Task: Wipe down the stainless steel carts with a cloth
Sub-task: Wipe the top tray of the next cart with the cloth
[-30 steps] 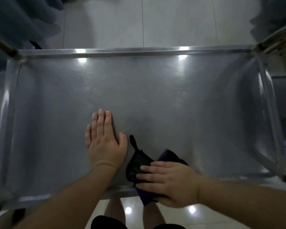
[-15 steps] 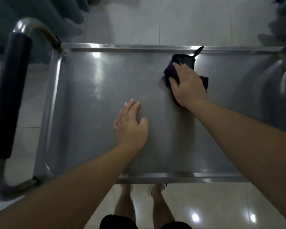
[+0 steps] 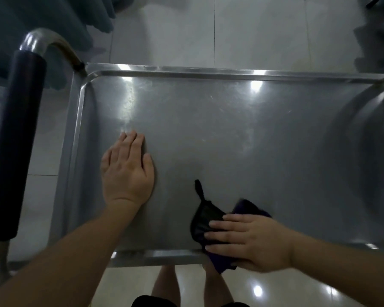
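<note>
Legs: the person's bare legs (image 3: 166,282) stand on the glossy tiled floor (image 3: 264,29), just near of the cart.
Right hand: right hand (image 3: 251,242) lies flat at the near edge, right of centre, its straight fingers (image 3: 220,234) pointing left and pressing down on the cloth; the grip is not curled round it.
Cloth: dark cloth (image 3: 206,220), black and purple, sits on the near part of the tray and hangs over the near rim; a thin strap points toward the far side.
Left hand: left hand (image 3: 126,171) rests palm down on the tray, left of centre, fingers straight and together, holding nothing.
Cart: stainless steel cart (image 3: 231,120), its tray top shiny with light spots.
Handle: dark padded handle (image 3: 13,138) on a bent steel tube, at the left end.
</note>
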Demonstrator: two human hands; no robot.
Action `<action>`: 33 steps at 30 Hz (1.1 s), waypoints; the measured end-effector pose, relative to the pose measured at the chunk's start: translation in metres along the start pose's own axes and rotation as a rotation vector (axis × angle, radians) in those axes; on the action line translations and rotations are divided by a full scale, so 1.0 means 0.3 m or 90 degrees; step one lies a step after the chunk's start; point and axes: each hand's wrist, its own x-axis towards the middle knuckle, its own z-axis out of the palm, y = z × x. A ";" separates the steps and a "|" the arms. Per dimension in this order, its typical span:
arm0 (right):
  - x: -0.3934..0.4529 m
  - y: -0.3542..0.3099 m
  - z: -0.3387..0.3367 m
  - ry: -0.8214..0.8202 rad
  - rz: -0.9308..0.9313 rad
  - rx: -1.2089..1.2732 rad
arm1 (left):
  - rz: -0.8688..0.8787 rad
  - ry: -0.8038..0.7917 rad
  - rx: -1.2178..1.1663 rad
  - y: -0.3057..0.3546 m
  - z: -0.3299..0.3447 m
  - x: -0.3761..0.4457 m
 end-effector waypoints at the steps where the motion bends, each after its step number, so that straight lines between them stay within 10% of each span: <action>1: 0.020 0.059 -0.019 -0.013 -0.045 -0.005 | 0.001 -0.003 0.006 0.001 0.000 0.000; 5: 0.141 0.388 -0.156 0.077 0.045 -0.047 | 0.005 0.007 0.010 0.005 0.001 -0.001; 14: 0.398 0.873 -0.394 0.430 0.839 0.012 | 0.012 0.026 0.027 -0.001 0.014 0.005; 26: 0.282 -0.126 0.014 0.134 0.191 0.061 | -0.011 -0.009 0.014 -0.001 0.005 0.006; 30: 0.240 0.036 -0.043 0.059 -0.028 0.034 | -0.007 -0.022 0.017 -0.002 0.002 0.008; 33: 0.302 0.318 -0.164 0.153 0.069 -0.020 | -0.002 -0.026 0.020 0.001 0.005 0.009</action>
